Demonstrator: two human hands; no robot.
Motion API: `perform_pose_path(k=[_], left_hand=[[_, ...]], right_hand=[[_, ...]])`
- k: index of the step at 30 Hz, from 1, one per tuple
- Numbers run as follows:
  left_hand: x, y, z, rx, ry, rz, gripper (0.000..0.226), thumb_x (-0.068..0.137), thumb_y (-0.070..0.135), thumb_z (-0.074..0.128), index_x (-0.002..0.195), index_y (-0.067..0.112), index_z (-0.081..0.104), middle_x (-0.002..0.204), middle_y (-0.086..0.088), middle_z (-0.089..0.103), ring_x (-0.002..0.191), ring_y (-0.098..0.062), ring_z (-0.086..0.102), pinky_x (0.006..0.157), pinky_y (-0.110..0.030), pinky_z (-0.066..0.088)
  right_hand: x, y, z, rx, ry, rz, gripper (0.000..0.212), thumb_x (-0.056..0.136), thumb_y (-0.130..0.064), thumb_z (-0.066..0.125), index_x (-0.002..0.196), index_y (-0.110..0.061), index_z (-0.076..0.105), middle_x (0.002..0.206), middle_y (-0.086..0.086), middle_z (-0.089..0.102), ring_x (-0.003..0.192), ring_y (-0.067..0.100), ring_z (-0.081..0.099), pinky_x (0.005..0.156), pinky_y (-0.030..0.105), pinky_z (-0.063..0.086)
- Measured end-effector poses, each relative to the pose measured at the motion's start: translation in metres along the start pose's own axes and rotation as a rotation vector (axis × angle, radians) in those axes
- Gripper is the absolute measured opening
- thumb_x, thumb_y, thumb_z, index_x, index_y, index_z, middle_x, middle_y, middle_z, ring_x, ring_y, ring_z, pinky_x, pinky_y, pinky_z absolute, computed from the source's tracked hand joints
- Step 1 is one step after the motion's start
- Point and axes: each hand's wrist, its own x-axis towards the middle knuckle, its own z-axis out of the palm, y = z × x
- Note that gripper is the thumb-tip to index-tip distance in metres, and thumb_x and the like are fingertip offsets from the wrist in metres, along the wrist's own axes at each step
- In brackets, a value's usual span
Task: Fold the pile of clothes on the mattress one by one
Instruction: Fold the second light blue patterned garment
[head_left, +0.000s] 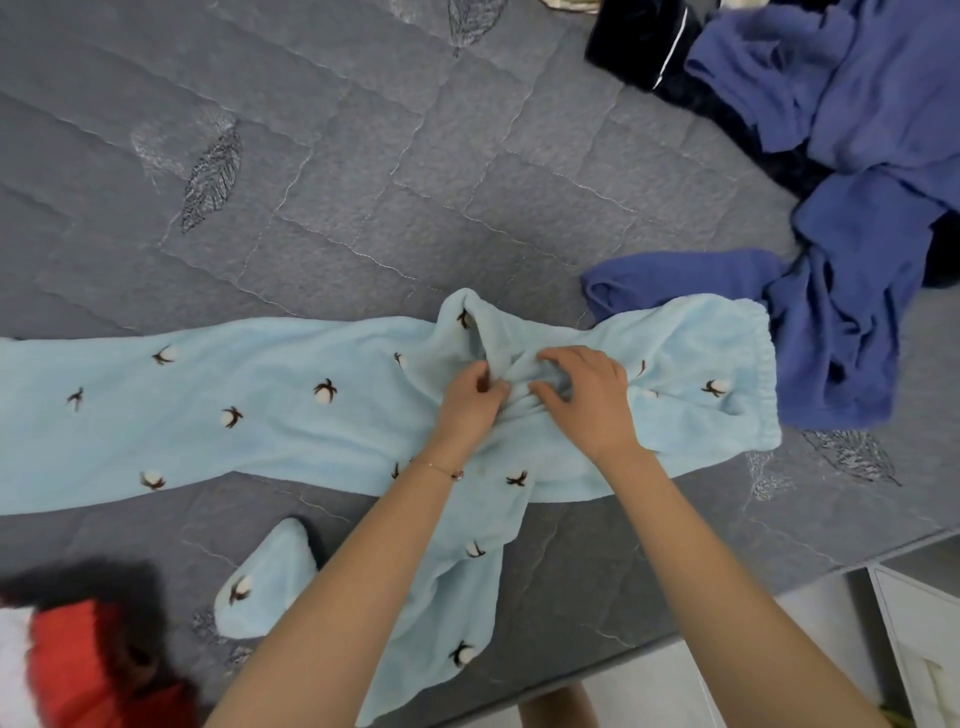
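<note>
Gripping bunched fabric at the crotch — left hand (470, 397) and right hand (587, 395) pinch the pale-blue trousers (260, 410).

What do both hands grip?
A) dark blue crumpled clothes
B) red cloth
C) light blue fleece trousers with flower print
C: the left hand and right hand both pinch bunched fabric at the middle of the light blue fleece trousers.

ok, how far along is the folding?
Done: nothing plainly folded in view. In hand: left hand and right hand both grip the bunched middle of the light blue pants, which lie spread, unfolded, on the mattress. Left: these pants, then the blue clothes heap and a dark garment at far right.
</note>
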Motion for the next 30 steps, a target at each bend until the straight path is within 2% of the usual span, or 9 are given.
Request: perform_pose_path(k=[4, 7, 10, 12, 15, 18, 22, 25, 30], left_hand=[[0.003, 0.023, -0.013, -0.105, -0.032, 0.135, 0.022, 0.097, 0.004, 0.049, 0.079, 0.015, 0.041, 0.073, 0.002, 0.035, 0.067, -0.009, 0.034, 0.064, -0.020, 0.033], [0.015, 0.044, -0.023, -0.121, -0.029, 0.226, 0.017, 0.097, 0.004, 0.050, 0.083, 0.014, 0.045, 0.073, 0.004, 0.036, 0.065, -0.006, 0.033, 0.060, -0.014, 0.031], [0.026, 0.056, -0.028, -0.141, -0.031, 0.252, 0.012, 0.098, 0.004, 0.047, 0.091, 0.002, 0.057, 0.082, -0.008, 0.040, 0.076, -0.017, 0.034, 0.069, -0.027, 0.032], [0.027, 0.053, -0.029, -0.065, 0.020, 0.218, 0.021, 0.099, 0.005, 0.044, 0.101, -0.007, 0.061, 0.085, -0.011, 0.045, 0.078, -0.019, 0.038, 0.070, -0.030, 0.035], [0.022, 0.035, -0.041, 0.155, 0.054, 0.126, 0.024, 0.101, 0.009, 0.042, 0.113, 0.003, 0.061, 0.100, -0.003, 0.056, 0.090, -0.015, 0.050, 0.085, -0.028, 0.041], [0.003, 0.013, -0.062, 0.286, -0.059, 0.028, 0.025, 0.101, 0.026, 0.045, 0.082, 0.012, 0.053, 0.080, -0.001, 0.051, 0.076, -0.014, 0.048, 0.070, -0.029, 0.036], [-0.029, -0.011, -0.088, 0.181, -0.279, -0.169, 0.040, 0.087, 0.056, 0.060, 0.104, 0.020, 0.060, 0.101, 0.009, 0.065, 0.093, -0.008, 0.061, 0.076, -0.022, 0.046], [-0.039, -0.029, -0.098, 0.221, -0.305, -0.109, 0.031, 0.085, 0.032, 0.073, 0.106, 0.015, 0.057, 0.101, 0.005, 0.063, 0.092, -0.011, 0.061, 0.076, -0.019, 0.048], [-0.050, -0.031, -0.101, 0.230, 0.120, 0.221, 0.023, 0.082, -0.001, 0.064, 0.078, 0.011, 0.044, 0.069, 0.004, 0.043, 0.066, -0.010, 0.039, 0.057, -0.018, 0.031]], right_hand=[[0.007, -0.007, -0.005, 0.061, 0.021, -0.033, 0.037, 0.090, -0.028, 0.066, 0.124, -0.014, 0.063, 0.120, 0.004, 0.063, 0.113, 0.024, 0.055, 0.102, 0.039, 0.035], [0.022, -0.016, -0.009, 0.032, 0.090, -0.025, 0.028, 0.089, -0.021, 0.066, 0.115, -0.009, 0.066, 0.104, 0.010, 0.064, 0.098, 0.030, 0.058, 0.089, 0.040, 0.040], [0.041, -0.022, -0.015, -0.035, 0.153, 0.033, 0.016, 0.090, -0.016, 0.060, 0.104, -0.009, 0.066, 0.096, 0.010, 0.061, 0.090, 0.030, 0.056, 0.079, 0.035, 0.033], [0.052, -0.024, -0.017, -0.062, 0.179, 0.094, 0.014, 0.091, -0.016, 0.057, 0.101, -0.012, 0.066, 0.098, 0.008, 0.060, 0.092, 0.028, 0.054, 0.077, 0.034, 0.030], [0.057, -0.024, -0.014, -0.100, 0.118, 0.133, 0.020, 0.093, -0.018, 0.056, 0.110, -0.017, 0.066, 0.109, 0.006, 0.059, 0.102, 0.027, 0.051, 0.082, 0.033, 0.031], [0.046, -0.033, -0.009, 0.026, 0.114, -0.011, 0.025, 0.090, -0.019, 0.064, 0.114, -0.012, 0.067, 0.111, 0.009, 0.061, 0.101, 0.028, 0.055, 0.086, 0.033, 0.038], [0.019, -0.049, 0.004, 0.144, -0.043, -0.211, 0.030, 0.084, -0.028, 0.073, 0.109, -0.011, 0.069, 0.105, 0.005, 0.065, 0.097, 0.024, 0.058, 0.089, 0.023, 0.038], [0.001, -0.056, 0.017, 0.113, -0.136, -0.175, 0.037, 0.080, -0.033, 0.077, 0.110, -0.012, 0.070, 0.106, 0.005, 0.064, 0.097, 0.026, 0.057, 0.091, 0.033, 0.042], [-0.009, -0.075, 0.023, 0.062, -0.113, -0.215, 0.020, 0.080, -0.019, 0.076, 0.094, -0.006, 0.071, 0.090, 0.010, 0.063, 0.086, 0.029, 0.057, 0.079, 0.046, 0.046]])
